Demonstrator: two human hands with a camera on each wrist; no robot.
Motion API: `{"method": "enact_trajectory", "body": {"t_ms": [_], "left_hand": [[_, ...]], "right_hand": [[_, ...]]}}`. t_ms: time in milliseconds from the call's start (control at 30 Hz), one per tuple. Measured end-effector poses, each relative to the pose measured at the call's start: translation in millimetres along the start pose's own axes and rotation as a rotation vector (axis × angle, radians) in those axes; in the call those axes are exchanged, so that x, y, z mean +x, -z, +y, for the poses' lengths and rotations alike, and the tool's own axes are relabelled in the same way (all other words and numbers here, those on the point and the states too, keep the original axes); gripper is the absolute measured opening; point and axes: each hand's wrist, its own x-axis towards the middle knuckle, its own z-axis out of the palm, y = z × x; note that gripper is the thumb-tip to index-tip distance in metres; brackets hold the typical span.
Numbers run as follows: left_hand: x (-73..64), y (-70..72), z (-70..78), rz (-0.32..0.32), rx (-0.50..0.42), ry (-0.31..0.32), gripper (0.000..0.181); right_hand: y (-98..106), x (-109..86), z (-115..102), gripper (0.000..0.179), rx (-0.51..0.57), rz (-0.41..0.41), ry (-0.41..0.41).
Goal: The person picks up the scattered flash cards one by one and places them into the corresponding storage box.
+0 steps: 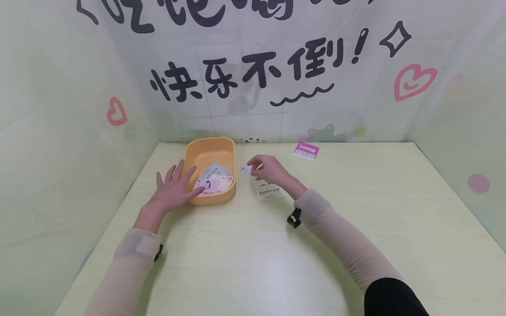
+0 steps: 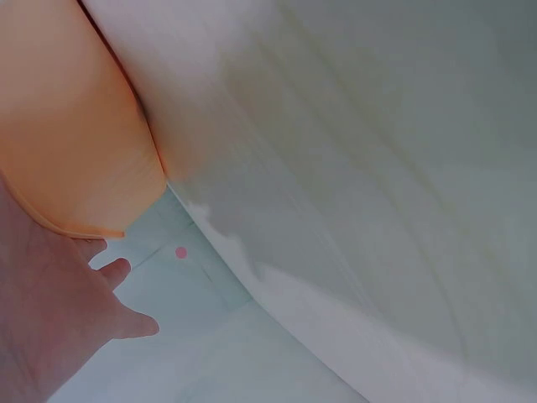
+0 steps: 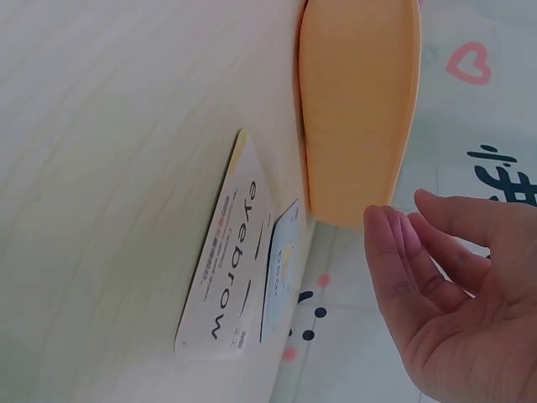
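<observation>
My left hand point(image 1: 171, 193) has its fingers spread at the left side and near rim of an orange plastic bin point(image 1: 213, 140). Inside the bin lie several word cards, among them a pink penguin card point(image 1: 213, 186) and a bluish card point(image 1: 221, 169). To the bin's right, my right hand point(image 1: 272, 170) hovers over the cards, fingers loosely bent and nothing between thumb and fingertips in the right wrist view. Below it lie a white "eyebrow" card point(image 3: 226, 260) and, just behind, a light blue card point(image 3: 284, 273), partly covered by the hand in the head view.
A magenta and white card point(image 1: 306, 150) lies by itself at the back of the pale wooden table point(image 1: 356, 210). A printed cloth point(image 1: 253, 96) with large black characters hangs behind the table, and green-tinted cloth sides stand left and right.
</observation>
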Motion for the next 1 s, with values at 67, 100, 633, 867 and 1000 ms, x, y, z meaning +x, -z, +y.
{"method": "enact_trajectory", "body": {"t_ms": [67,100,633,867,1000], "left_hand": [[0.3,-0.6,-0.6,-0.001,0.002,-0.002,0.091],[0.4,-0.9,-0.7,0.000,0.001,-0.002,0.091],[1.7,-1.8,-0.2,-0.003,-0.005,-0.001,0.091],[2.3,-1.4,-0.6,0.002,-0.009,-0.004,0.091],[2.0,-1.7,-1.1,0.003,-0.011,-0.004,0.091]], "right_hand": [[2,-1.4,3,0.034,-0.009,-0.002,-0.008],[4,-2.2,5,0.034,-0.013,-0.003,-0.013],[25,-15.2,30,0.036,-0.213,0.018,-0.045],[31,-18.2,37,0.036,-0.223,-0.002,-0.072],[33,-19.7,44,0.038,-0.229,-0.035,-0.067]]}}
